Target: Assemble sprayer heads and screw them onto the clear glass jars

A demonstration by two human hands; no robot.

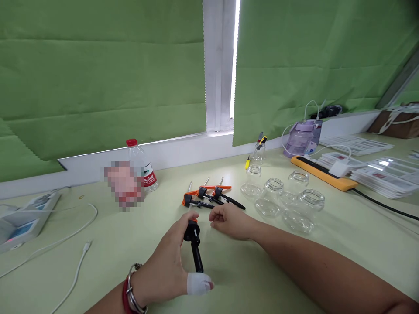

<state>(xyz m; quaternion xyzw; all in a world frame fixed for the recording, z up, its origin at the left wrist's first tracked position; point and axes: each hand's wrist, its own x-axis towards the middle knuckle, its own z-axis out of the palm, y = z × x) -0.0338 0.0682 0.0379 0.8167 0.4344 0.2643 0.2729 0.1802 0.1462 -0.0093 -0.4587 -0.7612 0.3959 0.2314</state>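
Note:
My left hand (172,257) is closed around a black piece with a round cap and a long tube (196,255); a bit of orange shows at its top. A white wrap covers the thumb. My right hand (231,221) has its fingers curled together just right of that piece, and what they hold, if anything, is hidden. Right behind it lie several similar black-and-orange pieces (203,192), each with a round black cap, a black tube, a thin metal rod and an orange arm. The black tube ends nearly meet my right hand; touching or not, I cannot tell.
Several clear jars (270,198) stand open to the right. Behind them are screwdrivers (262,140), a purple bottle (298,138), an orange power strip (322,173) and stacked printed sheets (386,176). A red-capped water bottle (142,165) and white cables (77,268) are on the left.

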